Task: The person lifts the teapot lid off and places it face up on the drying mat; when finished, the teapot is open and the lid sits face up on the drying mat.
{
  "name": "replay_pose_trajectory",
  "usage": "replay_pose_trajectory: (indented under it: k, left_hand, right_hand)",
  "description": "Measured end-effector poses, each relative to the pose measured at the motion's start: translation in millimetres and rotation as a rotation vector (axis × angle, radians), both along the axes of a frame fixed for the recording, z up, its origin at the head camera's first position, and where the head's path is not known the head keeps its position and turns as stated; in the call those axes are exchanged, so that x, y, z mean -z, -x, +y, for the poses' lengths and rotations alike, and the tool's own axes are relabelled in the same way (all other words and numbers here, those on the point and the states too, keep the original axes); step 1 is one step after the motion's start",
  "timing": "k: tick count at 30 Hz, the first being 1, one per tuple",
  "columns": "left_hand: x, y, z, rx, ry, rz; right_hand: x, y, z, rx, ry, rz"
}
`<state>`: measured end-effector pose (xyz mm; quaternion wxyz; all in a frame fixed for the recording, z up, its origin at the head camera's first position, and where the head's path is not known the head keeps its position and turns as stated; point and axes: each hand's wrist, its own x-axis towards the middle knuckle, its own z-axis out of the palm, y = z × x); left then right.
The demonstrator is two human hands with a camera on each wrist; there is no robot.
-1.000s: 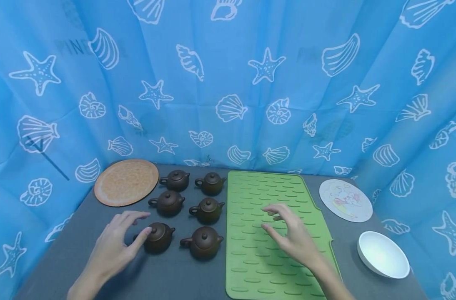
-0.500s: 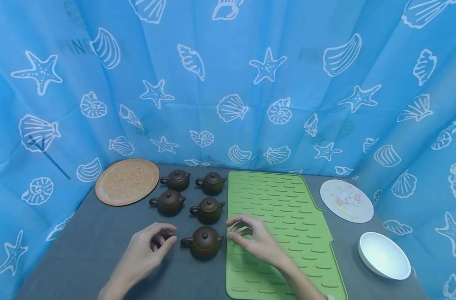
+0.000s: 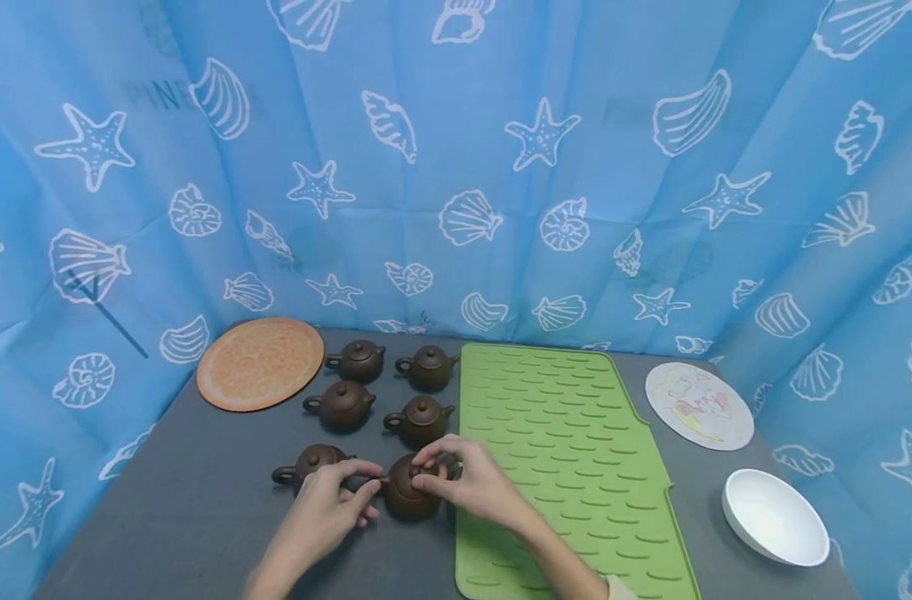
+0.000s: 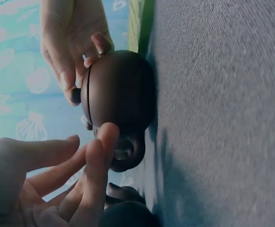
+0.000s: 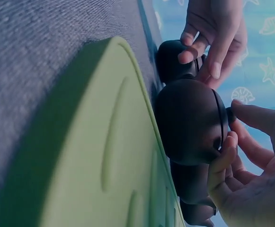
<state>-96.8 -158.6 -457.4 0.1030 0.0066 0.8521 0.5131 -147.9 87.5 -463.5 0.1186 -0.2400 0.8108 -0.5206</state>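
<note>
In the front row, a dark brown teapot (image 3: pixel 409 498) stands between my two hands. Thumb and index finger of my right hand (image 3: pixel 474 487) pinch the round lid knob (image 5: pixel 230 115), and other fingers curl beside the spout. My left hand (image 3: pixel 324 508) reaches to the teapot's handle (image 4: pixel 139 149); its fingertips overlap the handle in the left wrist view, while the thumb (image 4: pixel 64 150) stays apart from it. Partly behind the left hand stands a second front teapot (image 3: pixel 313 460). The first teapot's lid sits on its body.
More matching teapots (image 3: pixel 339 407) stand in two columns behind. A green ridged mat (image 3: pixel 561 467) lies just right of them. A round brown board (image 3: pixel 261 364) is at the back left. Off to the right are a round patterned disc (image 3: pixel 699 406) and a white bowl (image 3: pixel 774 517).
Both hands have come inward to the front right teapot: the left from the left-hand teapot, the right from over the mat. Right fingers now pinch the lid knob.
</note>
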Motion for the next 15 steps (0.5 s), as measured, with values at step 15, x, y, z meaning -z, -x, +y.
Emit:
replay_pose_trajectory:
  k: [15]
  left_hand:
    - [3.9,9.5,8.8,-0.076,-0.040,-0.054]
  right_hand:
    - [3.0,0.0,-3.7,0.010,-0.009,0.057]
